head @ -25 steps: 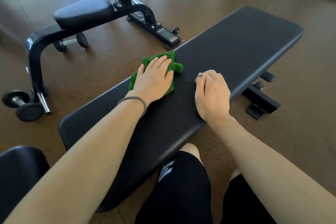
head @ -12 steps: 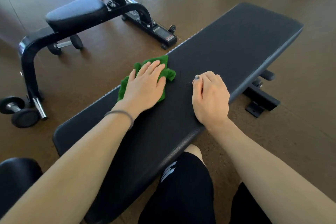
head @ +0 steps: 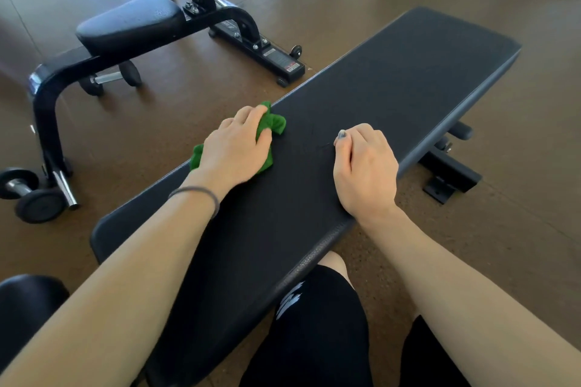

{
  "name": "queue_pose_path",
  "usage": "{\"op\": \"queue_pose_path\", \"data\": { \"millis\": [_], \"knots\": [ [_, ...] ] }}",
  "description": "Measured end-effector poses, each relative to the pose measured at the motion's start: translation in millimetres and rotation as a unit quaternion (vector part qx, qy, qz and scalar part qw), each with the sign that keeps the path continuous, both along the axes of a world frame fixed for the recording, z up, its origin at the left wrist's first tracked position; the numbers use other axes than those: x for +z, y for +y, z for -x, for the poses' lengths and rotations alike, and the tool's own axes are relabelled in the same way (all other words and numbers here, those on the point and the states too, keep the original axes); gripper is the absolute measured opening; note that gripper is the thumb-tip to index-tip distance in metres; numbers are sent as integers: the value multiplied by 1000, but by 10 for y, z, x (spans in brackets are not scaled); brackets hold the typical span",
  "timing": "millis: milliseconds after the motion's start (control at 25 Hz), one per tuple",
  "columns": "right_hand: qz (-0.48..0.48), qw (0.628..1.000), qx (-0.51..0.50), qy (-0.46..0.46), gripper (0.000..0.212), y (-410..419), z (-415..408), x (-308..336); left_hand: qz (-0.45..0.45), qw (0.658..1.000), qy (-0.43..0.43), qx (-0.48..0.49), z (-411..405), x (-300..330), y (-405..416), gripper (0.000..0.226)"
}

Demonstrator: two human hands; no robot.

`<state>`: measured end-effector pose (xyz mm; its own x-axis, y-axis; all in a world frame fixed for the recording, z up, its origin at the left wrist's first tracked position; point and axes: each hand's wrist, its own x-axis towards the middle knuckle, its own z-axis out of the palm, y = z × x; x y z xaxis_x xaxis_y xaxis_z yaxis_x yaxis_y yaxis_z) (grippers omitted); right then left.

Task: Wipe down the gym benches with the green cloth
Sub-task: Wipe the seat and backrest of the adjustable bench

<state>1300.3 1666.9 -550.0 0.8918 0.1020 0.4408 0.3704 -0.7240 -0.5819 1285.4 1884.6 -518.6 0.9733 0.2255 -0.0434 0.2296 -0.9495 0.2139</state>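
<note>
A long flat black gym bench (head: 393, 82) runs from the lower left to the upper right. The green cloth (head: 273, 124) lies bunched at the bench's far long edge. My left hand (head: 237, 148) covers most of it, with bent fingers gripping the cloth over that edge. A thin band sits on that wrist. On the near side of the pad rests my right hand (head: 366, 166), fingers curled under and holding nothing. My knees in black shorts are below the bench's near edge.
A second bench with a black seat pad (head: 129, 23) and curved steel frame stands at the upper left. Two dumbbells lie on the brown floor, one (head: 110, 78) under that frame, one (head: 28, 195) at far left. The flat bench's foot (head: 449, 179) sticks out at right.
My left hand slid the cloth back along the bench toward me, and its fingers went from flat to bent, bunching the cloth at the far edge. The right hand stayed put.
</note>
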Motion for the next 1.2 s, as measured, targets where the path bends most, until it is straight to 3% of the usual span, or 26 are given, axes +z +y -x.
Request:
{"op": "queue_pose_path", "data": {
  "millis": [160,400,640,920,1080,1200],
  "knots": [
    [-1,1000,3,14,50,-23,-17,6,36,996,59,52,-343,85,-79,47],
    [-17,1000,1,8,50,-15,-7,-2,-37,999,28,13,584,10,-3,59],
    [-15,1000,-1,2,49,-18,-13,19,-12,1000,24,-4,-352,-43,-352,62],
    [-33,999,-29,-21,45,-43,15,-27,-25,981,11,-191,1276,17,-823,68],
    [-42,997,-70,-6,44,-22,53,-63,-12,984,-5,-179,576,-66,-820,64],
    [15,994,-100,-28,38,-277,-140,-60,8,992,10,-127,-134,-48,-1000,60]
  ]
}}
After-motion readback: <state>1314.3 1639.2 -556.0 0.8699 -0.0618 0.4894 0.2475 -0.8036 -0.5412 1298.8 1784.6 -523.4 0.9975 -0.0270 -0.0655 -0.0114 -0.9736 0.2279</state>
